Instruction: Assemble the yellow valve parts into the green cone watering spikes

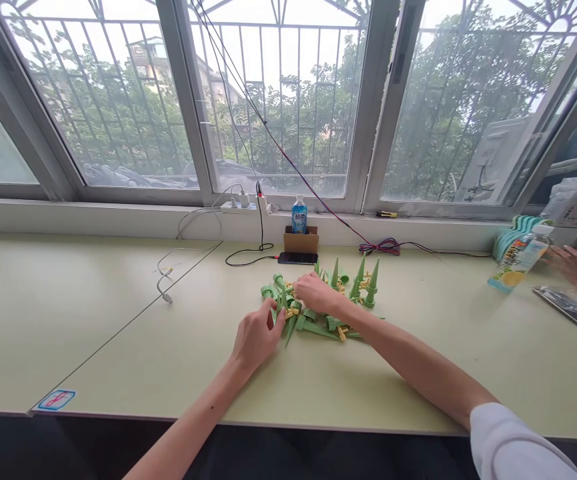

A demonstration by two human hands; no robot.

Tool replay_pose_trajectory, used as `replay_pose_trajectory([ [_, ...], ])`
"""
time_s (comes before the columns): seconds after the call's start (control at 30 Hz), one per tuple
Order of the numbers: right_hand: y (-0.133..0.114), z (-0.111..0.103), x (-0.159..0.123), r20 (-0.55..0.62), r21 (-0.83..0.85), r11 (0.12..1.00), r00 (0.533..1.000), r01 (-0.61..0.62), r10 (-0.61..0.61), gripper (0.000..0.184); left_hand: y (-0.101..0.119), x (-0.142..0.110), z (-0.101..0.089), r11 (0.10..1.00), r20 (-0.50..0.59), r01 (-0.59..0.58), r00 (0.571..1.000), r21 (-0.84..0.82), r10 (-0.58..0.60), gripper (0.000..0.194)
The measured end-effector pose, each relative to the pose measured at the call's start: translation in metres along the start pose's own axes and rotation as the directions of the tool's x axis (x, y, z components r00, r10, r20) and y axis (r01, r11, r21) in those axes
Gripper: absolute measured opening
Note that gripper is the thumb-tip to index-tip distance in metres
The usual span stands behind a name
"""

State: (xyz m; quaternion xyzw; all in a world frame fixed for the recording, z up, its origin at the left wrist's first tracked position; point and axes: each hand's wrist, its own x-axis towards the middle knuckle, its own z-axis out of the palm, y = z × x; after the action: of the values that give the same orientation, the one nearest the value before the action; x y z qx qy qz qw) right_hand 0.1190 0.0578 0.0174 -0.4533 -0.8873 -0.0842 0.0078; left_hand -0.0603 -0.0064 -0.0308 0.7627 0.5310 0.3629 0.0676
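Note:
A cluster of green plastic plant watering spikes (320,329) with yellow valves (342,333) lies on the table in front of me. My left hand (257,335) is at the cluster's left side, thumb and fingers closed around an upright green watering spike (282,301). Just above it, my right hand (316,293) reaches across the pile with its fingers pinched together; whatever is between them is hidden. Several spikes stand upright on their caps, such as the green spike (372,283) at the right edge. Others lie on their sides.
Behind the pile are a phone (298,258) on a cable and a blue bottle (299,217) in a cardboard box (301,240). A coiled cable (381,247) lies farther right. Another person's hand (576,270) is near a drink bottle (518,260) and a dark tray (573,311).

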Motion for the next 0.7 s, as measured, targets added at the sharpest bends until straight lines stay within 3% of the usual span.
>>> replay_pose_trajectory([
  [0.2, 0.005, -0.009, -0.005, -0.103, 0.140, 0.990, 0.993, -0.034, 0.049, 0.010, 0.003, 0.000, -0.002, 1.000, 0.021, -0.005, 1.000, 0.000, 0.005, 0.024],
  [0.37, 0.006, -0.021, -0.008, -0.185, 0.283, 0.959, 0.981, -0.006, 0.061, 0.019, 0.003, 0.000, 0.000, 1.000, 0.044, 0.018, 0.999, 0.017, -0.019, 0.024],
  [0.43, 0.005, -0.027, -0.011, -0.208, 0.370, 0.929, 0.977, 0.025, 0.056, 0.019, 0.002, 0.000, 0.001, 0.999, 0.044, 0.019, 0.999, 0.027, -0.020, 0.025],
  [0.47, 0.004, -0.029, -0.013, -0.220, 0.487, 0.872, 0.973, 0.052, 0.065, 0.018, 0.002, 0.000, 0.002, 0.999, 0.044, 0.019, 0.999, 0.028, -0.020, 0.026],
  [0.57, -0.002, -0.029, -0.028, -0.319, 0.664, 0.735, 0.941, 0.138, 0.112, 0.015, 0.001, -0.001, 0.003, 1.000, 0.056, 0.014, 0.998, 0.019, -0.015, 0.027],
  [0.7, -0.010, -0.009, -0.056, -0.467, 0.641, 0.735, 0.872, 0.221, 0.145, 0.012, 0.001, -0.002, 0.003, 1.000, 0.057, -0.019, 0.998, 0.010, 0.019, 0.031],
])
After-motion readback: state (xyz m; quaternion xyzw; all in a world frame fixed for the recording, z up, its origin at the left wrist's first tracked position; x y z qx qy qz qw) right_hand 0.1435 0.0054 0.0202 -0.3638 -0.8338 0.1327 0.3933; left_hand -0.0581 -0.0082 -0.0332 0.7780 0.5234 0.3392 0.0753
